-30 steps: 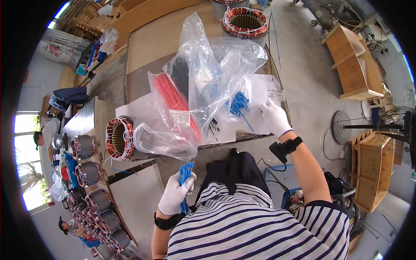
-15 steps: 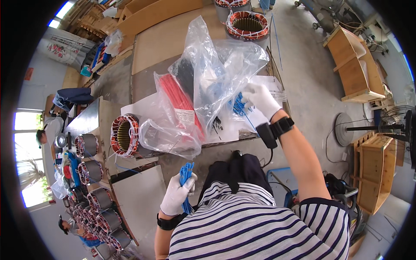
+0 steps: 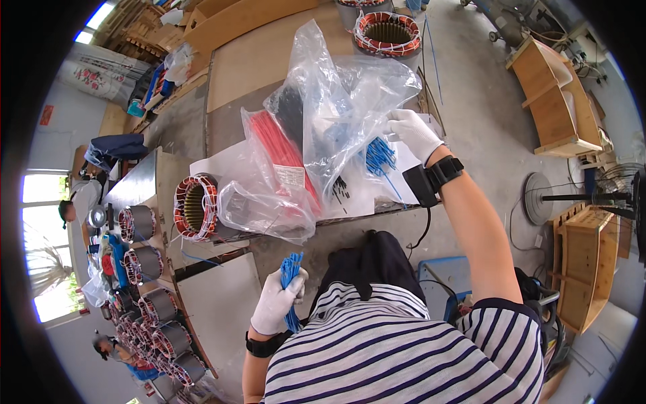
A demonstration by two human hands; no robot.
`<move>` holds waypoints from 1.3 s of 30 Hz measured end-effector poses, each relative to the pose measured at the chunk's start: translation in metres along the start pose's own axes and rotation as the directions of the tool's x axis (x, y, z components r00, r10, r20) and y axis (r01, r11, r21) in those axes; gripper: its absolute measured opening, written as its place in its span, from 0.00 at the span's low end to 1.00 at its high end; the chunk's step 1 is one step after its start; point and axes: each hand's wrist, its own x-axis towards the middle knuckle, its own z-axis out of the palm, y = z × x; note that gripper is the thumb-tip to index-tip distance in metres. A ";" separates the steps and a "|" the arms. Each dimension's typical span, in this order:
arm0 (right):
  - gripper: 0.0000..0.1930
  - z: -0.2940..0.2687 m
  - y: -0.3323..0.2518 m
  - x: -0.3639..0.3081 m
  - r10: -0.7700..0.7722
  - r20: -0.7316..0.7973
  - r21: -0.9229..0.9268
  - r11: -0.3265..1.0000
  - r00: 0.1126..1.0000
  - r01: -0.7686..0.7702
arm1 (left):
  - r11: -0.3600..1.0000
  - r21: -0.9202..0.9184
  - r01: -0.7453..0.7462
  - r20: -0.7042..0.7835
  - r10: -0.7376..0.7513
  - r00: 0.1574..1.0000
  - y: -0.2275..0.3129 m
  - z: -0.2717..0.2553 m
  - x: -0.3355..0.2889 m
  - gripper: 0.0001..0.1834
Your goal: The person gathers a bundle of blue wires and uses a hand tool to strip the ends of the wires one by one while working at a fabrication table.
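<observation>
My left hand, in a white glove, is closed around a bundle of thin blue tubes, held upright in front of the table's near edge. My gloved right hand has its fingers bent together at the right edge of a large clear plastic bag and appears to pinch it. Just below that hand, more thin blue tubes stick out of the bag's mouth, one reaching toward the table edge. Left of them lie a bagged bundle of red tubes, black tubes and short black pieces.
A wound stator stands at the table's left corner, another stator at the far right. Several more stators crowd the left side, where two people are. A floor fan and wooden crates are on the right.
My right hand has moved up and slightly right, from the loose blue tubes to the bag's edge, uncovering the tubes. My left hand still grips its blue bundle, nearly unmoved.
</observation>
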 end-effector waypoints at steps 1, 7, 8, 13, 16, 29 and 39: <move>0.13 -0.005 0.005 0.002 0.020 -0.086 -0.139 0.990 0.996 -0.032 | 1.000 0.006 -0.003 0.008 0.003 1.000 0.001 0.001 0.001 0.09; 0.20 0.016 0.017 -0.029 0.086 -0.243 -0.805 0.537 0.966 -0.250 | 1.000 0.011 -0.005 0.021 0.005 1.000 -0.002 0.001 0.001 0.09; 0.17 0.012 0.030 -0.026 0.073 -0.236 -0.770 0.595 0.969 -0.232 | 1.000 0.012 0.000 0.020 0.000 1.000 -0.002 0.001 0.001 0.09; 0.10 0.012 0.025 -0.036 0.092 -0.291 -0.465 0.856 0.952 -0.225 | 1.000 0.030 -0.003 0.016 0.003 1.000 -0.002 0.001 0.003 0.09; 0.09 0.058 0.000 -0.051 -0.265 -0.329 -0.670 0.742 0.906 -0.026 | 0.999 0.032 0.004 0.008 -0.004 1.000 -0.003 0.005 0.004 0.09; 0.08 0.071 0.023 -0.083 -0.429 -0.148 -0.787 0.597 0.891 0.157 | 1.000 0.010 -0.018 -0.002 0.018 1.000 -0.009 0.004 0.005 0.09; 0.07 0.052 0.060 -0.065 -0.278 -0.474 -0.828 0.465 0.836 -0.315 | 0.999 0.028 -0.021 0.070 0.019 0.997 -0.004 0.014 0.011 0.11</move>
